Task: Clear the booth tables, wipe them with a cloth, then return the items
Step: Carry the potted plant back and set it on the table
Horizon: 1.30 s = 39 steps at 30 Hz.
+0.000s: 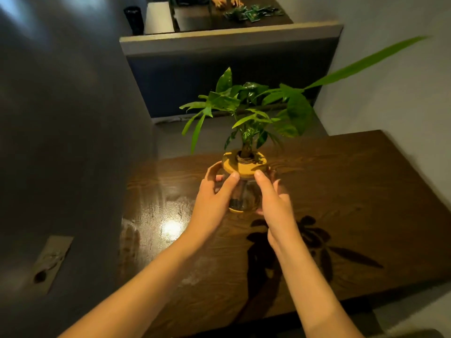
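Note:
A green leafy plant (246, 108) grows out of a clear glass jar (244, 193) with a yellow wooden lid (244, 164). I hold the jar from both sides over the dark wooden booth table (341, 203). My left hand (214, 198) curls round the jar's left side, thumb up near the lid. On the jar's right side my right hand (273, 201) grips it, fingers wrapped behind the glass. Whether the jar's base touches the tabletop I cannot tell. The plant's shadow falls on the table to the right of my arms.
A grey padded booth seat back (229, 69) stands beyond the table. Past it, another table (195, 20) carries scattered green packets (253, 12), with another person's hands (227, 1) at its far edge. A grey wall runs on the right and grey floor on the left.

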Available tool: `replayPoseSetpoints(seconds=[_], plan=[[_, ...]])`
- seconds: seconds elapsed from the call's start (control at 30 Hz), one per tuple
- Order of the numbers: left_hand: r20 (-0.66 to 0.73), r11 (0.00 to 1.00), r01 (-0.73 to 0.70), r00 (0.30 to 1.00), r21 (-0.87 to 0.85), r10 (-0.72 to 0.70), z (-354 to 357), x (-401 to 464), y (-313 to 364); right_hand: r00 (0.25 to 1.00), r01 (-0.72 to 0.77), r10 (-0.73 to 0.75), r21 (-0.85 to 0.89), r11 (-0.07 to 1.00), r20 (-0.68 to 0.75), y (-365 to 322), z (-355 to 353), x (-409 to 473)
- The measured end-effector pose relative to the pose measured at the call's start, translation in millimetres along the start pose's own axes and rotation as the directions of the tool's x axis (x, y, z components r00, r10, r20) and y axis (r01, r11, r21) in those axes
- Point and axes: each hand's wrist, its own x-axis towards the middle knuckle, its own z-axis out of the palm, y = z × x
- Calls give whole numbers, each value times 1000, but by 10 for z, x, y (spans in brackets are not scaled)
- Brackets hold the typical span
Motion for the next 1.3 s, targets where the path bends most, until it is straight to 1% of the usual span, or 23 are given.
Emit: replayPoseSetpoints(seconds=[0.1, 0.23, 0.3, 0.37, 0.47, 0.57, 0.63, 0.73, 0.9, 1.07, 1.17, 1.3], plan=[[4, 1000, 21, 1000, 9, -21, 246, 80, -10, 1000, 8, -8, -4, 1000, 9, -32, -205, 179], [66, 999, 21, 998, 34, -23, 526, 239, -39, 996, 81, -81, -17, 997, 31, -21, -428, 351], [106, 999, 4, 994, 46, -8, 698, 312, -93, 994, 105, -106, -32, 994, -17, -2, -574, 404], [129, 998, 14, 991, 68, -22, 933, 374, -157, 992, 85, -87, -25, 996, -87, 8, -770, 502], [201, 989, -2, 979, 145, -27, 1351, 433, -212, 981, 47, -46, 3, 999, -188, 62, -1158, 687], [280, 983, -17, 959, 184, -36, 1912, 519, -236, 966, 32, -17, 55, 998, -257, 75, -1653, 924], [303, 985, -23, 953, 170, -30, 2176, 565, -274, 957, 34, -15, 57, 998, -291, 79, -1869, 1056], [339, 984, -23, 940, 176, -39, 2835, 674, -315, 942, 42, -18, 65, 997, -336, 37, -2378, 1407], [340, 983, -33, 940, 180, -31, 3842, 956, -474, 940, 33, -2, 84, 996, -340, -57, -3205, 1999], [372, 981, -68, 928, 180, -3, 4708, 1267, -714, 940, 13, 20, 94, 995, -341, -78, -3892, 2546], [344, 979, -48, 939, 200, -24, 5093, 1477, -877, 942, 16, 23, 116, 993, -334, -65, -4178, 2902], [339, 981, 0, 938, 196, -68, 5485, 1784, -1006, 940, 44, -13, 83, 996, -341, -48, -4426, 3435]])
